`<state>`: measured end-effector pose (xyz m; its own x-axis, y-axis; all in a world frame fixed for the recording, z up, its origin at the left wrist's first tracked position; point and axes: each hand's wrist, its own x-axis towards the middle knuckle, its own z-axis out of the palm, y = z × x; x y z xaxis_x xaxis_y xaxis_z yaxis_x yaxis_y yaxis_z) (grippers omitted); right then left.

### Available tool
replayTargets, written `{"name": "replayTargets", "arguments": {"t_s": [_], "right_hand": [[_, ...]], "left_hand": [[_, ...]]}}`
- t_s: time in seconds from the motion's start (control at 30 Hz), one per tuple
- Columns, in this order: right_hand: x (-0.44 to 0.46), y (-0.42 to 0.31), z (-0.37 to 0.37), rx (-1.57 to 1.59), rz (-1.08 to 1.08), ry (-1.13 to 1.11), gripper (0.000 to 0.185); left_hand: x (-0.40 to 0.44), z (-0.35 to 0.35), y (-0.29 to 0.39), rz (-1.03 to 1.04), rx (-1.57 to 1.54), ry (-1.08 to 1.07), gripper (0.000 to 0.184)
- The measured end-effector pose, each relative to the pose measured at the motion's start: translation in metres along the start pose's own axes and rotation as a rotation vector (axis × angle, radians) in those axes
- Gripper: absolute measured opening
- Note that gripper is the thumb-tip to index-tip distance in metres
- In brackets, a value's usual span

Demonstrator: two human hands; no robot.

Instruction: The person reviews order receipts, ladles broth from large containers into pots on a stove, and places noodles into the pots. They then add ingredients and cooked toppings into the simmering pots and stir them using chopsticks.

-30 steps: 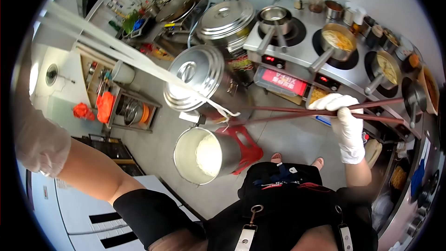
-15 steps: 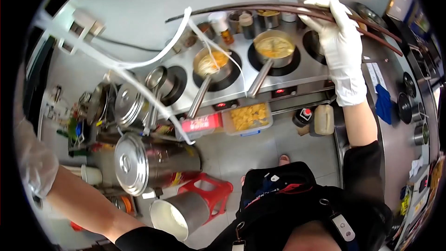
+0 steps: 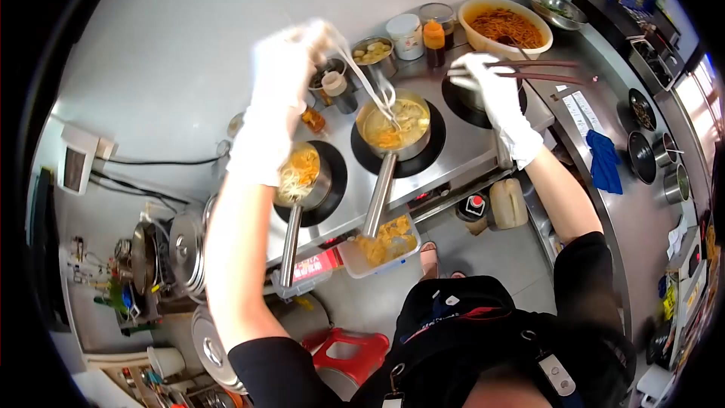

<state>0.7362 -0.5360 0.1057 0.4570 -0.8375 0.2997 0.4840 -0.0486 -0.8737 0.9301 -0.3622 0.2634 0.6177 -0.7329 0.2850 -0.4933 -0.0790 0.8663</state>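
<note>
Gloved in white, my left hand (image 3: 283, 79) is raised over the stove, closed on white noodles (image 3: 368, 85) that hang down into a pot of yellowish broth (image 3: 393, 128). My right hand (image 3: 495, 102), also gloved, grips long dark red chopsticks (image 3: 536, 74) above the burner on the right. The chopsticks point sideways, apart from the noodles. Left of the middle pot, a second pot (image 3: 298, 174) holds pale noodles and orange food. Part of my left hand is blurred.
Behind the stove stand a white tub (image 3: 405, 36), an orange-capped bottle (image 3: 433, 44) and a basin of reddish noodles (image 3: 506, 24). Pot handles jut over the front edge. Below are a container of yellow pieces (image 3: 381, 245) and a red stool (image 3: 347, 355).
My left hand has come from the far left to above the stove, bringing the noodles over the middle pot. My right hand has moved lower and left with the chopsticks. The view has shifted right.
</note>
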Motion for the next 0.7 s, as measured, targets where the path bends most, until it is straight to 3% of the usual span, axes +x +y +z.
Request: {"name": "replayTargets", "arguments": {"t_s": [0.03, 0.1, 0.17, 0.2, 0.27, 0.37, 0.47, 0.5, 0.6, 0.7], "right_hand": [[0.008, 0.013, -0.01, -0.079, 0.075, 0.009, 0.015], [0.013, 0.017, -0.024, -0.423, 0.01, 0.028, 0.013], [0.017, 0.025, -0.033, -0.38, 0.039, 0.098, 0.012], [0.016, 0.026, -0.034, -0.349, 0.075, 0.108, 0.012], [0.01, 0.029, -0.03, -0.31, 0.13, 0.091, 0.013], [-0.011, 0.055, -0.018, -0.438, 0.083, -0.034, 0.011], [-0.022, 0.094, 0.001, -0.584, -0.091, -0.198, 0.006], [-0.021, 0.097, 0.007, -0.648, -0.013, -0.189, 0.006], [-0.019, 0.105, 0.012, -0.773, -0.043, -0.109, 0.011], [-0.033, 0.094, 0.027, -0.773, -0.002, -0.229, 0.006]], "left_hand": [[0.008, 0.016, -0.015, -0.225, -0.002, 0.001, 0.022], [0.031, 0.05, -0.094, -0.2, -0.132, -0.06, 0.022], [0.042, 0.08, -0.165, -0.262, -0.142, -0.188, 0.026], [0.048, 0.096, -0.212, -0.4, -0.164, -0.238, 0.029], [0.044, 0.106, -0.256, -0.522, -0.005, -0.349, 0.047], [0.013, 0.097, -0.263, -0.465, -0.167, -0.175, 0.04], [-0.023, 0.07, -0.25, -0.552, -0.385, -0.104, 0.038], [-0.036, 0.064, -0.248, -0.545, -0.4, -0.081, 0.031], [-0.076, 0.048, -0.259, -0.562, -0.443, -0.047, 0.026], [-0.117, 0.04, -0.27, -0.582, -0.401, -0.053, 0.026]]}}
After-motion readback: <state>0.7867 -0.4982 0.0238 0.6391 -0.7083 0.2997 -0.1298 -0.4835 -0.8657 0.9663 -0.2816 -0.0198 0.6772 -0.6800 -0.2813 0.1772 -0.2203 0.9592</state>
